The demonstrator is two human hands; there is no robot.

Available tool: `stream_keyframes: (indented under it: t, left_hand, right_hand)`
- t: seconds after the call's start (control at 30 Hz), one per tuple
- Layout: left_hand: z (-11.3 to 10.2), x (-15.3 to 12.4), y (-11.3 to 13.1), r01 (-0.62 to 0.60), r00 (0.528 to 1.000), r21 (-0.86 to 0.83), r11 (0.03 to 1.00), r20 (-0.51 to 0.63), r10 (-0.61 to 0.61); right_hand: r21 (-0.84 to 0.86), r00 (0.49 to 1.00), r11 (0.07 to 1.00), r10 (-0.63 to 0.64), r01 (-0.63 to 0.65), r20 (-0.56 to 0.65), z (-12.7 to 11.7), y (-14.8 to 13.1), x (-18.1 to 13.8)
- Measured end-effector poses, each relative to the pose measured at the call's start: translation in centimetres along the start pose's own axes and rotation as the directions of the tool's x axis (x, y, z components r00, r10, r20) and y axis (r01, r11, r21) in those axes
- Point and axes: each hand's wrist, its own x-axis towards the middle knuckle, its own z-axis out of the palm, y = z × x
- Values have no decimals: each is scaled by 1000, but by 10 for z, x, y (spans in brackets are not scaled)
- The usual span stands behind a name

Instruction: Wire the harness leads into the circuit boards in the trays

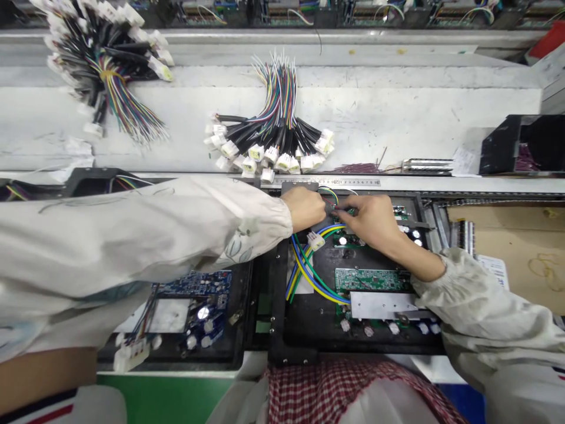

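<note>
Your right hand (371, 221) has its fingers pinched on thin wires (334, 194) above the upper circuit board (352, 240). Your left hand (304, 209) is curled just beside it; its grip is hidden and cannot be told. The black tray (318, 330) presumably keeps the board level. The wire bundle (282, 138) lies ahead on the table (397, 112), probably for easy reach. Legible: numerals on the ruler (353, 182). The white label (498, 272) is unreadable.

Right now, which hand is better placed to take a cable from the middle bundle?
Probably the left hand: nearer the middle bundle, below its white connectors in the picture, while the right hand is farther off, beside thin wires.
</note>
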Motion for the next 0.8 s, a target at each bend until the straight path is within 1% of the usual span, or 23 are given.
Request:
stream_keyframes:
  t: [0.07,0.13,0.17,0.2,0.23,0.27,0.3,0.33,0.37,0.43,0.5,0.57,0.63,0.7,0.8]
  left_hand:
    - [-2,-4,4,22,1000,-9,1000,22,-22]
    - [-9,-8,3,5,1000,-27,1000,30,-5]
    - [-13,-9,-2,2,1000,-40,999,11,-1]
    - [-19,-8,-10,19,999,-57,998,-38,-21]
    - [-25,-6,-22,57,993,-74,996,-104,-64]
    - [-31,-2,-37,127,973,-96,987,-181,-143]
    - [-36,5,-53,211,936,-126,969,-260,-238]
    - [-39,13,-71,255,917,-132,958,-282,-283]
    - [-40,22,-88,268,917,-141,953,-265,-297]
    - [-36,42,-116,237,938,-167,957,-216,-270]
    - [-25,60,-132,180,956,-209,961,-193,-221]
    - [-14,71,-137,128,961,-258,958,-208,-184]
    - [-6,75,-135,88,955,-321,943,-243,-172]
    - [-3,73,-132,61,940,-412,909,-283,-191]
    - [-8,64,-128,48,910,-545,837,-323,-262]
  right_hand:
    - [-33,1000,999,-4,4,11,2,1,0]
    - [-96,1000,995,-15,17,25,3,1,1]
    - [-132,999,991,-17,21,35,3,0,2]
    - [-165,999,986,-17,25,47,2,-1,2]
    - [-191,998,981,-19,31,63,1,-2,2]
    - [-209,996,977,-26,43,80,0,-4,2]
    - [-222,995,973,-45,64,93,-2,-5,0]
    - [-232,993,968,-72,93,97,-5,-6,-2]
    - [-238,991,964,-104,122,87,-8,-5,-5]
    - [-232,984,957,-175,177,29,-16,-3,-13]
    - [-185,969,956,-243,229,-53,-26,3,-22]
    - [-126,950,954,-288,273,-120,-36,11,-29]
    - [-93,939,951,-307,295,-154,-45,17,-35]
    - [-94,935,948,-317,305,-161,-54,21,-41]
    - [-112,921,940,-337,321,-193,-65,24,-51]
